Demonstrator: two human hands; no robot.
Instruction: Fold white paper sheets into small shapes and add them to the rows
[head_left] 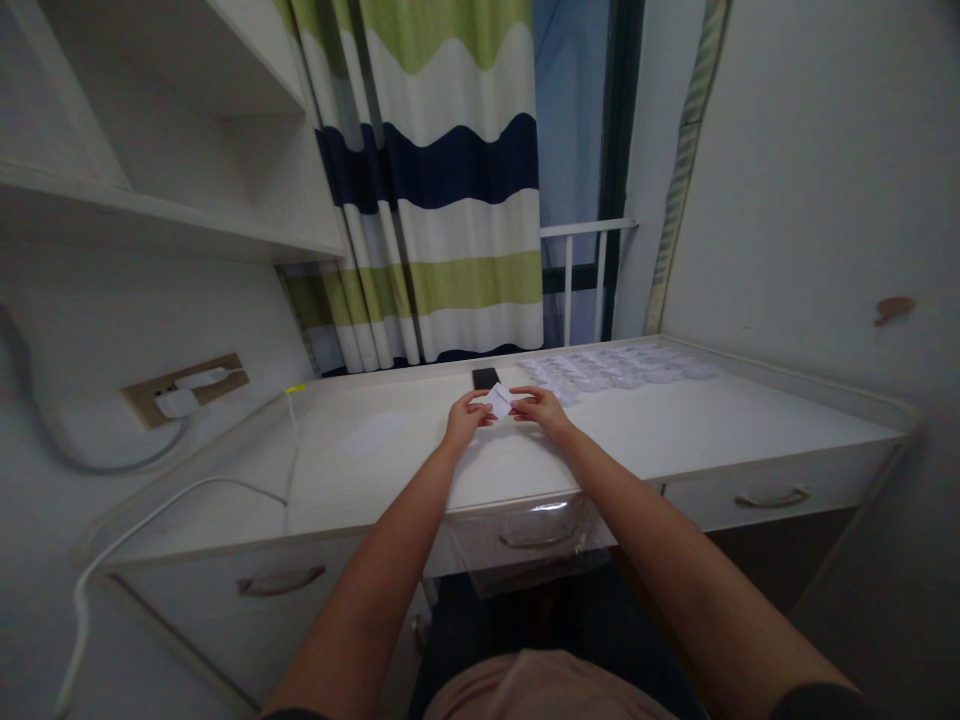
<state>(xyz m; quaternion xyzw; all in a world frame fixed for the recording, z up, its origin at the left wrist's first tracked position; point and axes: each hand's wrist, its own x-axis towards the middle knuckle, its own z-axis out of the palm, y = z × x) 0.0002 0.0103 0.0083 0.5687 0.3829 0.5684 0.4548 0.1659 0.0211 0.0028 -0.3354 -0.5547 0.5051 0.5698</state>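
A small piece of folded white paper (498, 400) is held up between my two hands, just above the white desk. My left hand (468, 415) pinches its left edge between thumb and fingers. On the other side, my right hand (538, 408) grips the right edge the same way. A black phone-like object (485, 379) lies on the desk just behind the paper. To the right and back, many small folded white paper pieces (615, 370) are laid out in rows. Flat on the desk to the left rests a stack or sheet of white paper (373, 432).
The white desk (750, 420) has a raised rim and drawers with metal handles. A striped curtain (465, 200) hangs behind it. On the left, plugs sit in a wall socket (184, 390), and a white cable (187, 490) crosses the desk's left end. Shelves (172, 220) overhang the upper left.
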